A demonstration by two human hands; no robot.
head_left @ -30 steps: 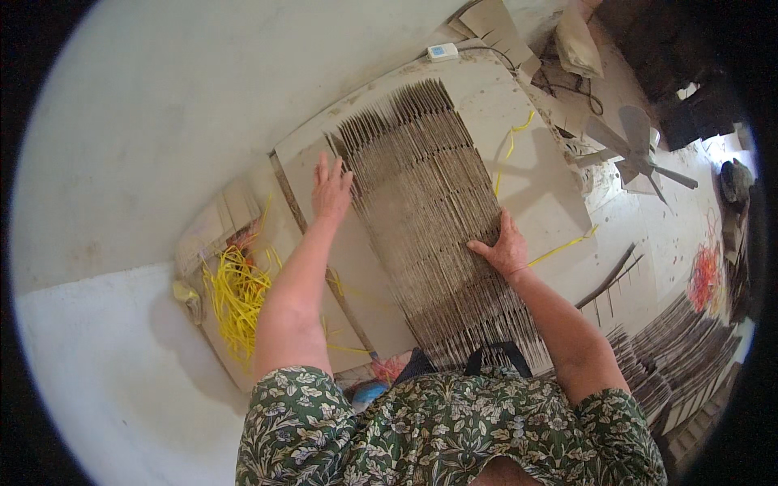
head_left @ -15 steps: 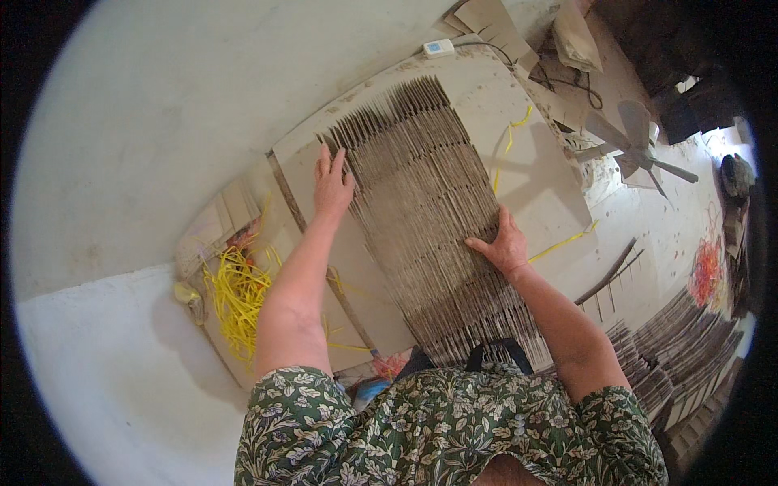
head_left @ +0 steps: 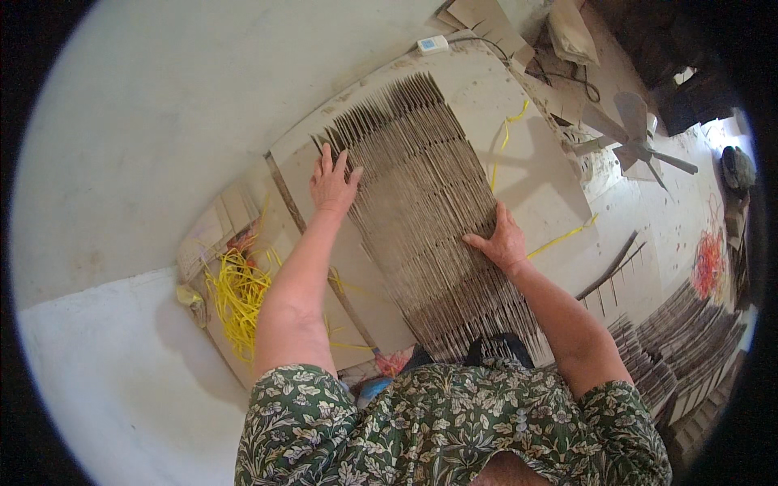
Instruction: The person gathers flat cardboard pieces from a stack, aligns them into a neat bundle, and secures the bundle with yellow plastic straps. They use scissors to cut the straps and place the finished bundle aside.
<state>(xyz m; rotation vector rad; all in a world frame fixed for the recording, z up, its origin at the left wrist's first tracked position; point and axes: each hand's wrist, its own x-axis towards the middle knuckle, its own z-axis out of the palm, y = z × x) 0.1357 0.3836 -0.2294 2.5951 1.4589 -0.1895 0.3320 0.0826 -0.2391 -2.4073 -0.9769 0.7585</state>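
A large row of thin brown-grey cardboard sheets [head_left: 421, 211], packed on edge and apparently slotted, lies across the pale table board [head_left: 551, 178] and reaches close to my body. My left hand [head_left: 332, 186] rests at its far left edge, fingers spread and touching the sheet ends. On the opposite long side, my right hand [head_left: 499, 241] lies against the edges, its thumb apart and pointing inward over the sheets. Neither hand wraps around a sheet. A yellow strap [head_left: 561, 240] comes out from beside the row near my right wrist; whether it runs underneath is hidden.
Left of the table board is a tangled heap of yellow straps [head_left: 239, 296]. A small white device [head_left: 433, 44] sits at the far edge. To the right stand a fan with bare blades [head_left: 636, 146], more stacked cardboard strips [head_left: 689, 352] and a red string bundle [head_left: 708, 263].
The view has shifted slightly. At the far left end a few sheets stand a little more apart, and my left hand's fingers have spread slightly. My right hand stays against the side.
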